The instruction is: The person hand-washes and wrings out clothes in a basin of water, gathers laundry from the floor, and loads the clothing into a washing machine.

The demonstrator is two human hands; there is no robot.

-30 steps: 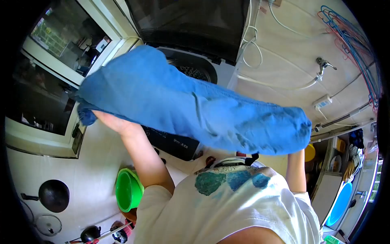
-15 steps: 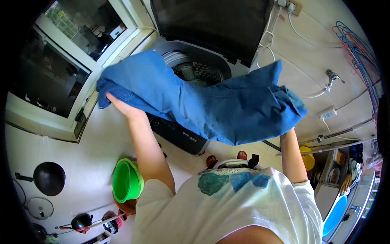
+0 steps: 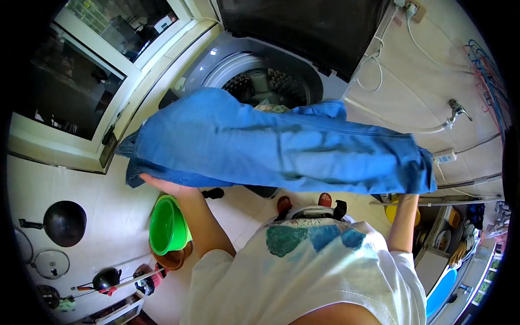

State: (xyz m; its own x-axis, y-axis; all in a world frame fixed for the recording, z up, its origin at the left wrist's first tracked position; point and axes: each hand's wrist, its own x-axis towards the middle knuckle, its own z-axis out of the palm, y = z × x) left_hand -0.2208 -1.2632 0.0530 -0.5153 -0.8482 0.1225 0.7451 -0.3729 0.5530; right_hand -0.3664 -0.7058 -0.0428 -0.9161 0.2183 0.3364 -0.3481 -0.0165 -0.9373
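Note:
Blue jeans (image 3: 260,149) are stretched sideways in front of me, at about waist to chest height. My left hand (image 3: 161,185) grips them near their left end, its fingers mostly hidden in the folds. At the right end my right hand (image 3: 409,198) holds them from below; the cloth covers its fingers. Behind the jeans stands a top-loading washing machine (image 3: 200,66) with its dark lid (image 3: 303,32) raised. Inside its drum (image 3: 290,86) perforated walls show, and a bit of light patterned cloth (image 3: 272,107) appears just above the jeans' upper edge.
A green basin (image 3: 167,230) rests on a brown one (image 3: 174,259) at lower left. Pans, including a black wok (image 3: 64,223), hang on the left wall. A tap (image 3: 458,110) with a hose and several hangers (image 3: 487,81) are on the right wall.
The jeans have gone from sagging and bunched to pulled nearly straight, and sit lower in view. Both hands have moved down, the right one also outward. More of the drum shows.

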